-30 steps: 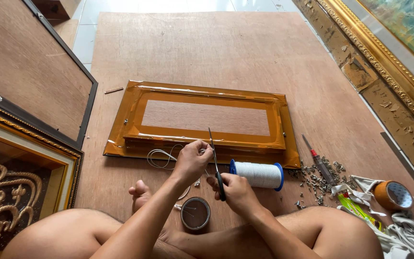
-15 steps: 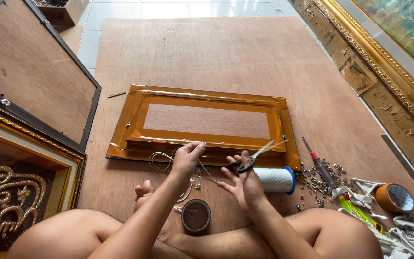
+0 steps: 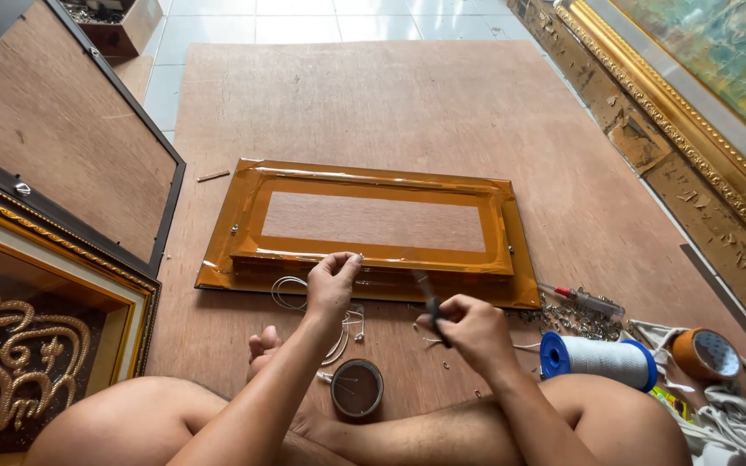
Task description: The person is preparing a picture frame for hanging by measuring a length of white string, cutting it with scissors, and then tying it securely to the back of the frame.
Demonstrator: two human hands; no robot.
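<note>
- Brown board (image 3: 373,95) laid over pale floor tiles; seated cross-legged at its near edge.
- Nearest: small round tin (image 3: 357,387) between the knees, by a bare foot.
- Left hand (image 3: 331,283) raised above loose white cord (image 3: 291,292), fingertips pinched together on something too fine to make out.
- Right hand (image 3: 468,326) closed around dark scissors (image 3: 429,302), blades blurred, pointing up and away.
- Right of that hand: spool (image 3: 597,357) of white thread with blue ends, lying on its side; orange tape roll (image 3: 703,353) just beyond it; white rags at the far right edge.
- Screwdriver (image 3: 587,299) and a scatter of small metal bits near the frame's right corner.
- Next out: frame (image 3: 373,226) lying flat, edges wrapped in orange-brown tape, just past both hands.
- Left side: framed gold relief (image 3: 19,362), dark-edged panel behind it.
- Far right: ornate gilt frame (image 3: 675,112) along the board.
</note>
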